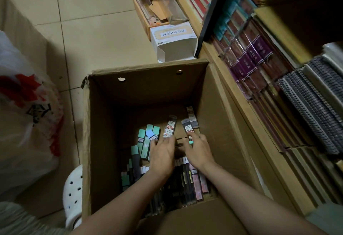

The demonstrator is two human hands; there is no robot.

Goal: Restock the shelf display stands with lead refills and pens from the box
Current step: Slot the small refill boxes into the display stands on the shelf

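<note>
Both hands deep in the open cardboard box (104,142) on the floor. Left hand (162,154) grip: fingers curled around mint-green lead refill packs (146,142), a clear refill case (169,127) sticking up just past its fingertips. Right hand (199,153) grip: fingers bent over a dark refill case (187,126), thumb side near a small mint piece; whether it actually pinches, cannot tell. More refill packs and pens (187,182) lie under both wrists. Shelf of notebooks (278,95) right of right hand. White box (174,40) beyond the carton.
</note>
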